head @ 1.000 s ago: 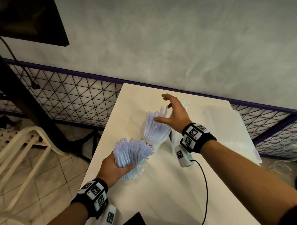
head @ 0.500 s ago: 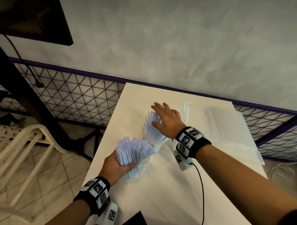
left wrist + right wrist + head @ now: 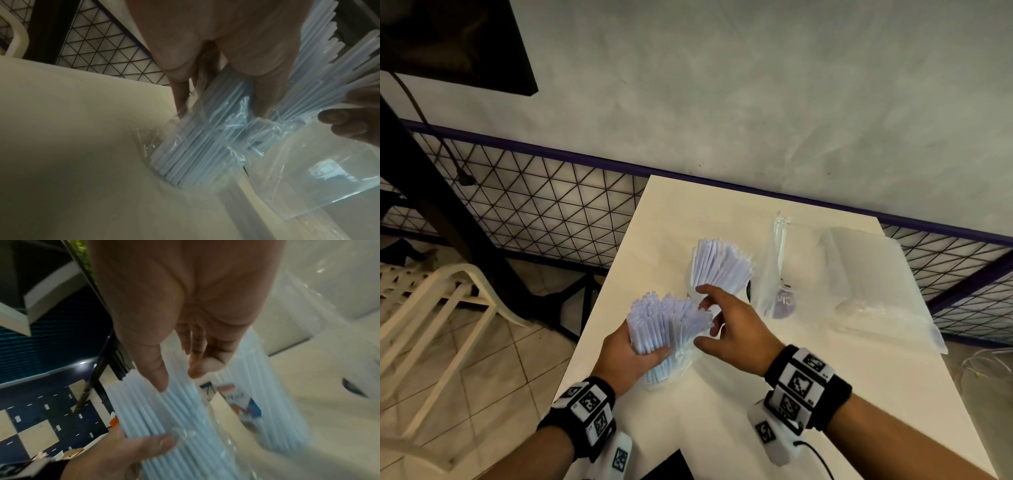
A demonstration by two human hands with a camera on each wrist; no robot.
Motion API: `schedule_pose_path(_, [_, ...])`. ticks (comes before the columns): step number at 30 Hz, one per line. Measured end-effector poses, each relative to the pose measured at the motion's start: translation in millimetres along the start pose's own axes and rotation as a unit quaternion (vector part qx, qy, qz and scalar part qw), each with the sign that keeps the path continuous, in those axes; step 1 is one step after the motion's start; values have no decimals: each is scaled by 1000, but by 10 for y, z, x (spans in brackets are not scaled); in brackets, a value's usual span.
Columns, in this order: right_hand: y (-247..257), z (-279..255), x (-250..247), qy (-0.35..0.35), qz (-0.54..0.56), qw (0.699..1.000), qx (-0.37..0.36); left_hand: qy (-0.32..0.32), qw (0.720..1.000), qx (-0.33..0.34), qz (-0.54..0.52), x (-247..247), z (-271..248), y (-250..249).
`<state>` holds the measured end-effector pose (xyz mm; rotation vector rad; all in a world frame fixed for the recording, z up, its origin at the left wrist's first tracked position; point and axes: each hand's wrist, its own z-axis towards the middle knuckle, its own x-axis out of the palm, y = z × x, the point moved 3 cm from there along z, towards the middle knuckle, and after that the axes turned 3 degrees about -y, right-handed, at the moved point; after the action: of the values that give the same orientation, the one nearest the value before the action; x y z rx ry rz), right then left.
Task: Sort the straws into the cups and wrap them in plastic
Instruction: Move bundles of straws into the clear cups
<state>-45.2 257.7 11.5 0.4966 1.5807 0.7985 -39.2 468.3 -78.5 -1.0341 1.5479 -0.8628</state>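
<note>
**Two straw bundles on a pale table**

The left hand (image 3: 627, 356) grasps the near bundle (image 3: 667, 325) of pale blue straws, fingers and thumb curled around its middle; the bundle's lower end stands in a clear cup (image 3: 164, 154) on the table (image 3: 842, 411), near its left edge. The right hand (image 3: 736, 332) is released, fingers spread and slightly bent just right of the near bundle's tips, holding nothing. The far bundle (image 3: 719, 267) stands beyond both hands. Clear plastic bags (image 3: 859, 274) lie to the right.
</note>
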Motion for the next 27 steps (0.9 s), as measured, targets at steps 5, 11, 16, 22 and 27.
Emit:
schedule_pose_path(5, [-136,-55,261,-60,162,984,42,9,1000,4,-9,2,-8,9])
schedule_pose_path(11, [-155,40,326,-73,76,994,-23,7,1000,6,-5,-1,18,45])
schedule_pose_path(16, [-74,77,262,-78,-9,995,-68,1,1000,1,-2,3,30,75])
schedule_pose_path(22, [-95,40,297,-111,89,990,8,1,1000,8,-3,15,23,51])
schedule_pose_path(27, [-96,49,364,-107,122,987,20,2,1000,3,2,12,27,66])
